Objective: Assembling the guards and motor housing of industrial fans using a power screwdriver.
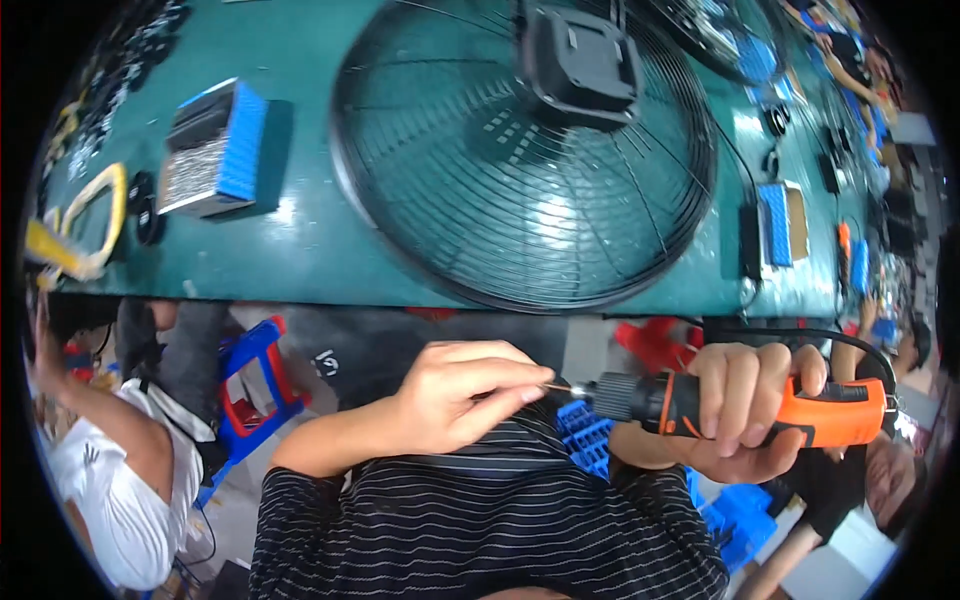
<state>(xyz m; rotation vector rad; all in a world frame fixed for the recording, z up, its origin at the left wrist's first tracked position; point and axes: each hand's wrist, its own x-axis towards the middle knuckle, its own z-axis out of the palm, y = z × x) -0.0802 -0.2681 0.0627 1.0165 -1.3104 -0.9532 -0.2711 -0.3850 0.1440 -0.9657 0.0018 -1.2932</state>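
Note:
An orange and black electric screwdriver (845,412) lies level in front of my body, its tip pointing left. My right hand (745,410) is wrapped round its body. At the tip, my left hand (475,390) pinches the thin screwdriver bit (560,387) between thumb and fingers. Whether a small screw sits at the bit's end is hidden by the fingertips. Beyond both hands, a black wire fan grille (470,200) with a black motor housing (583,68) lies on the green table (300,255).
Left on the table stands a blue box (240,140) of small metal parts, beside a yellow tape-like ring (112,215). Another blue box (775,225) is at right. A black cable (800,333) runs to the screwdriver. People sit on both sides, near a blue and red stool (250,390).

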